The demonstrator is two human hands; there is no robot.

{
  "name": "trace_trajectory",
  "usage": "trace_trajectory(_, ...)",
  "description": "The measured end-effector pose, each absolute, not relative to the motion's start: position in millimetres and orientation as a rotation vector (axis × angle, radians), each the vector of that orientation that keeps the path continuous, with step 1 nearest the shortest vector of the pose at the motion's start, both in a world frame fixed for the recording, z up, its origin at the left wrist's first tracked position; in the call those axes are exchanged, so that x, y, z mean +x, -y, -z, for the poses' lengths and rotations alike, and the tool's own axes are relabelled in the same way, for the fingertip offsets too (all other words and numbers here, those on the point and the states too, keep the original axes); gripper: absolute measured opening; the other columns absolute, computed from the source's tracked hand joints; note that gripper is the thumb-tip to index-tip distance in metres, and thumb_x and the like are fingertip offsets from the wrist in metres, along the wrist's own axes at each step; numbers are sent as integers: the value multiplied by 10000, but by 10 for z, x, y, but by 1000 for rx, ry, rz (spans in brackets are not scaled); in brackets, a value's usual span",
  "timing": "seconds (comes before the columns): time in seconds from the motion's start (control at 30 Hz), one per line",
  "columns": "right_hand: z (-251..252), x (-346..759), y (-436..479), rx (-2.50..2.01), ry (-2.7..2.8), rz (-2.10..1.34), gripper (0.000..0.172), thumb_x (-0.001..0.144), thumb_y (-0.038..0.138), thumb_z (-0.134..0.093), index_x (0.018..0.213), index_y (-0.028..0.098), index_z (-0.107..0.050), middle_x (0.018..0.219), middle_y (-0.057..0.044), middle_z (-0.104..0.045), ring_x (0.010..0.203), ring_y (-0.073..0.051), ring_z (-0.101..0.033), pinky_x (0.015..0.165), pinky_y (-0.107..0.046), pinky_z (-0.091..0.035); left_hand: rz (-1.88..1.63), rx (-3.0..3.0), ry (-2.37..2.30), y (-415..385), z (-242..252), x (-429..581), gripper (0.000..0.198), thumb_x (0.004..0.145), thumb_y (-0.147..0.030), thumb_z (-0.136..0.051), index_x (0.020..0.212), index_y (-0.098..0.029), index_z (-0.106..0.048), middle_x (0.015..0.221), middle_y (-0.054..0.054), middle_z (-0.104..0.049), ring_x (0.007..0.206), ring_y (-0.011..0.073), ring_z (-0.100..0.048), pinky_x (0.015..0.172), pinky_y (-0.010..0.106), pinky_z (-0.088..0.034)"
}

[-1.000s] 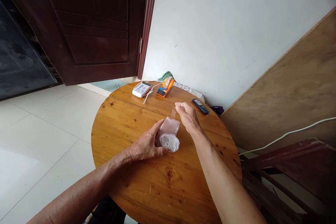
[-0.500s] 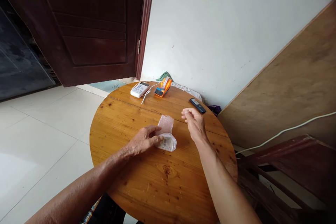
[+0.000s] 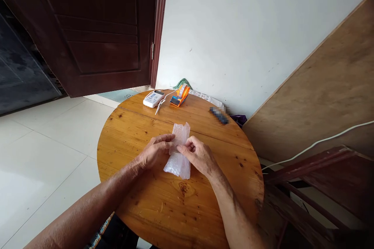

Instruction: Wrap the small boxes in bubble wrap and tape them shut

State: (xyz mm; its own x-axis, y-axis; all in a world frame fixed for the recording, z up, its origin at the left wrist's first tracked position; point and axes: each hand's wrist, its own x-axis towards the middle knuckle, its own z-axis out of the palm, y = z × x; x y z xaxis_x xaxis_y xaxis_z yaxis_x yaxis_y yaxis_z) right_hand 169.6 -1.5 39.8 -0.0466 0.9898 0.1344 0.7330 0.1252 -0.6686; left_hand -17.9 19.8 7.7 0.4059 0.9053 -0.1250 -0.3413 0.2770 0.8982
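Note:
Translucent bubble wrap (image 3: 177,166) lies on the round wooden table (image 3: 137,132) in front of me, its upper part standing beyond my fingers and its lower part spread toward me. My left hand (image 3: 157,148) holds its left edge, thumb and forefinger closed on it. From the right, my right hand (image 3: 200,155) grips the same wrap between thumb and curled fingers, close to my left fingertips. Anything inside the wrap is hidden now.
Toward the table's back stand a white device (image 3: 153,99) with a white cord (image 3: 160,104) and an orange tape dispenser (image 3: 179,96). A dark, blurred oblong object (image 3: 219,115) lies at the right. A dark red door (image 3: 102,46) rises behind.
My right hand has come down and left onto the bubble wrap and closed on it. The wrap now looks folded over, and the barcode label that showed through before is covered.

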Motion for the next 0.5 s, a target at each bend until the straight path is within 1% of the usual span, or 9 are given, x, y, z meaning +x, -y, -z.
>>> trace_trajectory(0.07,-391,1677,28,-1740,1823,-536,268,756,493,-651,720,249,-547,634,14,-615,574,-170,-552,537,-269,-370,-951,959,-733,-197,-70,-177,654,678,-321,-717,1264,-52,-609,1097,162,-705,1005,281,-647,913,401,-473)
trace_trajectory(0.13,-386,1689,18,-1776,1787,-489,178,777,391,-597,686,246,-547,621,6,-618,557,-171,-546,536,-274,-360,-960,1000,-732,-197,-75,-176,627,693,-326,-698,1255,-59,-619,1116,159,-700,1049,290,-635,965,415,-452)
trace_trajectory(0.2,-373,1748,-12,-1760,1747,-462,164,787,329,-535,650,242,-547,580,8,-593,533,-165,-520,529,-273,-343,-981,1050,-739,-201,-89,-178,610,702,-334,-675,1250,-70,-622,1138,152,-691,1087,288,-622,1003,414,-437)
trace_trajectory(0.3,-322,1906,-74,-1725,1669,-467,219,780,354,-517,598,232,-525,529,22,-526,521,-151,-472,515,-260,-308,-1039,1229,-852,-206,-119,-194,628,701,-357,-659,1274,-104,-602,1175,141,-659,1090,281,-611,964,409,-474)
trace_trajectory(0.33,-297,1962,-96,-1726,1642,-477,233,770,369,-524,584,228,-514,520,28,-504,522,-146,-457,514,-255,-300,-1079,1339,-935,-203,-130,-202,613,696,-364,-664,1254,-116,-613,1189,141,-640,1091,282,-604,947,409,-483)
trace_trajectory(0.4,-237,2058,-134,-1739,1605,-503,249,748,390,-535,568,222,-497,506,40,-463,520,-134,-425,512,-247,-284,-1163,1595,-1113,-186,-152,-221,511,704,-380,-665,1152,-134,-661,1178,135,-612,1063,272,-597,924,407,-487)
trace_trajectory(0.47,-180,2117,-163,-1745,1599,-536,260,736,409,-539,566,217,-495,500,48,-439,517,-126,-399,508,-244,-270,-1181,1786,-1209,-156,-178,-233,393,741,-418,-644,1019,-144,-690,1064,108,-621,955,236,-606,875,383,-491)
trace_trajectory(0.5,-158,2132,-173,-1743,1602,-553,261,734,419,-539,575,215,-504,501,50,-439,518,-124,-393,507,-243,-267,-1151,1836,-1216,-138,-191,-234,378,759,-450,-632,979,-147,-689,979,87,-622,877,214,-605,827,364,-495)
